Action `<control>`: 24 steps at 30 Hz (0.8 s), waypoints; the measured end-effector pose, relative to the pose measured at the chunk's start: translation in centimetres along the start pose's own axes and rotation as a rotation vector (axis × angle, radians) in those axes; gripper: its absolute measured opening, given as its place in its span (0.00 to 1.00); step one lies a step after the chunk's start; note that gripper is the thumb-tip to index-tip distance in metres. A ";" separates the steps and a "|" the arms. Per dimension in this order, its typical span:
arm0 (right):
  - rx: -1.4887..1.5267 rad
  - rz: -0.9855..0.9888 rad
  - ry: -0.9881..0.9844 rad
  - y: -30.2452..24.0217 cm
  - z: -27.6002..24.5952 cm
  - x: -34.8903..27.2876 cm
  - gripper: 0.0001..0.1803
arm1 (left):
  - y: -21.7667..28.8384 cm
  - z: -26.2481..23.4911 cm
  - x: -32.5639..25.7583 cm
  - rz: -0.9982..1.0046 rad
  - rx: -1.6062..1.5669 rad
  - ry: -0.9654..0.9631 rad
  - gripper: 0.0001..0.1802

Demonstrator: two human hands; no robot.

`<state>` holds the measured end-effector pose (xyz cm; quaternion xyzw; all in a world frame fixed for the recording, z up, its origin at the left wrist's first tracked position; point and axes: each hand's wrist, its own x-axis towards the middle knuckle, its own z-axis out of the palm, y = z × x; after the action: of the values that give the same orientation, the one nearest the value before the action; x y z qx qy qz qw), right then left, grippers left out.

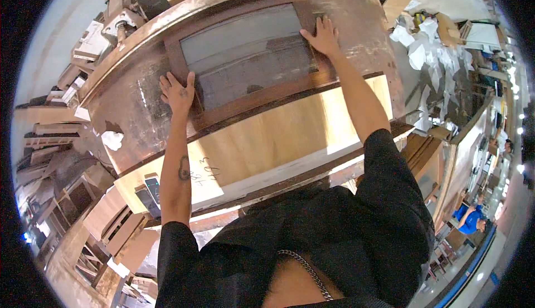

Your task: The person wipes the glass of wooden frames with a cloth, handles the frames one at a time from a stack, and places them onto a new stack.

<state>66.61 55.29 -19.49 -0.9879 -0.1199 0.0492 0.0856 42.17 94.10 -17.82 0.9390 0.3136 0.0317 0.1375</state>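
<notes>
A dark brown wooden frame with a glass pane (245, 57) lies flat on the worn brown workbench (131, 121). My left hand (178, 92) rests at the frame's left side, fingers spread, with nothing held. At the opposite side, my right hand (323, 36) lies over the frame's right edge near its far corner, also with fingers apart. Both arms are stretched forward. Along the near side of the frame runs a pale plywood board (273, 135) with handwritten marks on it.
A phone-like device (152, 188) sits at the board's left end. Crumpled white paper (112, 140) lies on the bench's left part. More white sheets (429, 49) are heaped beyond the right end. Wooden panels (114, 213) stand at lower left. A person in blue (471, 220) is far right.
</notes>
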 end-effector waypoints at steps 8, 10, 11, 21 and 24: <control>0.373 -0.140 0.107 3.1 1.7 -2.5 0.47 | -0.5 3.8 -3.6 0.124 -0.180 0.111 0.44; 0.330 -0.114 0.056 3.6 1.1 -2.3 0.47 | 0.3 2.4 -2.7 0.048 -0.166 0.072 0.44; 0.331 -0.122 0.048 3.1 1.2 -2.2 0.47 | 0.4 1.7 -2.5 -0.026 -0.141 0.021 0.45; 0.135 0.004 0.264 2.4 1.3 -3.1 0.41 | 2.4 3.5 1.3 -0.085 0.021 0.044 0.42; 0.044 -0.057 0.179 0.0 2.1 -3.1 0.44 | 0.5 3.1 0.9 -0.124 0.036 0.049 0.40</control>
<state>63.39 54.82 -21.34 -0.9824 -0.1389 -0.0390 0.1190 43.64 93.50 -20.63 0.9191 0.3748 0.0404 0.1147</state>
